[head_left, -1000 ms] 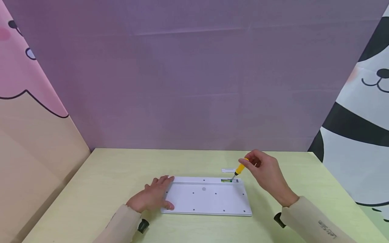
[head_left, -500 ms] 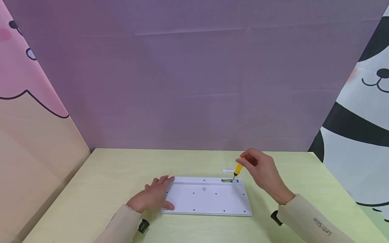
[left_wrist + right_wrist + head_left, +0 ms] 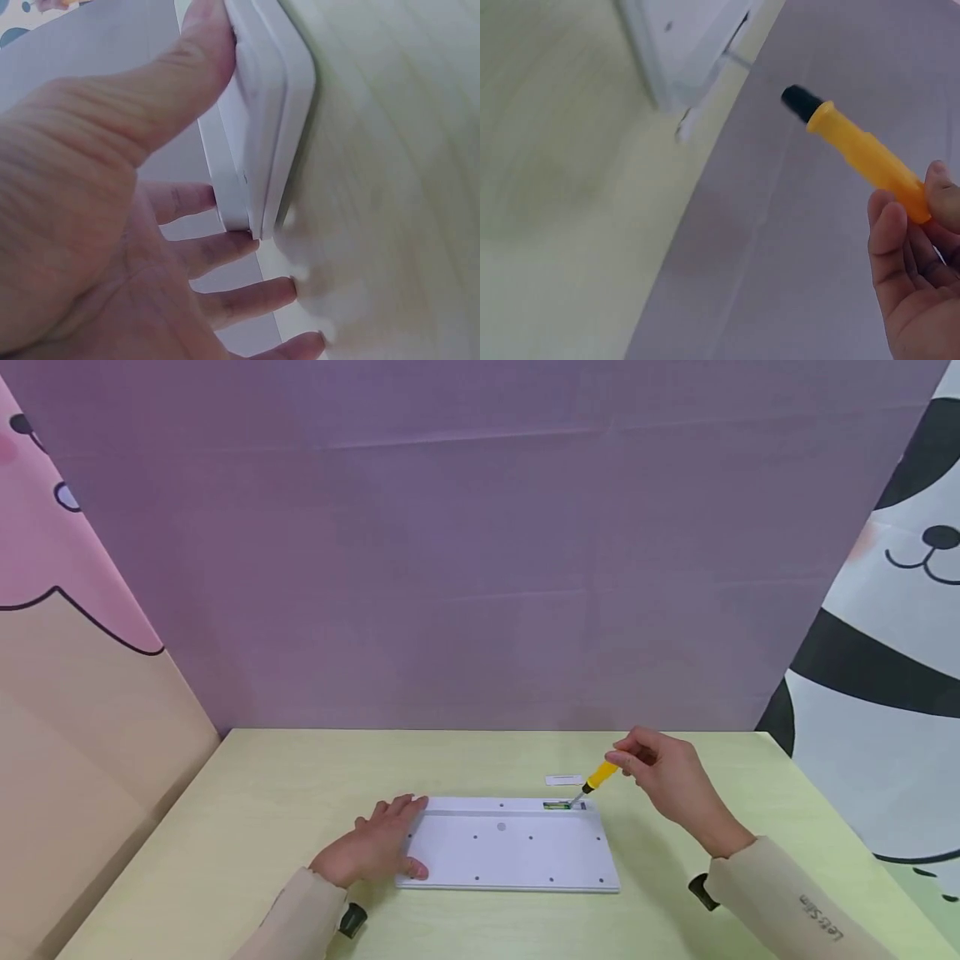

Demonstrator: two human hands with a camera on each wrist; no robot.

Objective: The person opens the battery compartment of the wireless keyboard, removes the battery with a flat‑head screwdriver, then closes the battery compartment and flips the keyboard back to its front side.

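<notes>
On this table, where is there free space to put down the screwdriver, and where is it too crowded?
The table is bare left of the left hand, and also right of the keyboard under the right hand. It is crowded at the keyboard's far right corner: the screwdriver tip, the open battery slot and the small white cover lie close together.

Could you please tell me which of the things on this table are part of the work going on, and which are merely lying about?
In use:
- keyboard, lying face down, steadied by the left hand
- screwdriver, pinched in the right hand, its tip at the open battery slot

Lying about:
- small white cover, behind the keyboard on the table
</notes>
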